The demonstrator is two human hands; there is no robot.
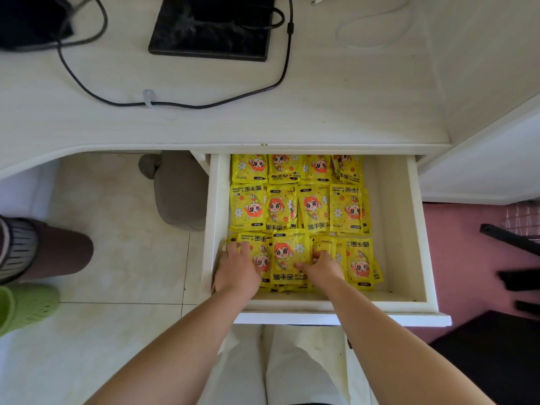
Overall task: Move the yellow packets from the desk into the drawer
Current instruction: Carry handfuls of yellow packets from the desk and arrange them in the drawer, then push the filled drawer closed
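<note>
The white drawer stands pulled out under the desk. Several yellow packets with a red-haired cartoon figure lie in it in three rows, filling its left and middle. Both my hands are down in the front row. My left hand presses flat on the packets at the front left corner. My right hand rests on the packets just right of one upright-facing packet, with its fingers curled over their top edges. No yellow packets show on the desk top.
A black monitor base, black cables and a white cable lie on the desk. A grey bin stands under the desk left of the drawer. Another person's leg and green shoe are at the left. A strip of bare drawer floor runs along its right side.
</note>
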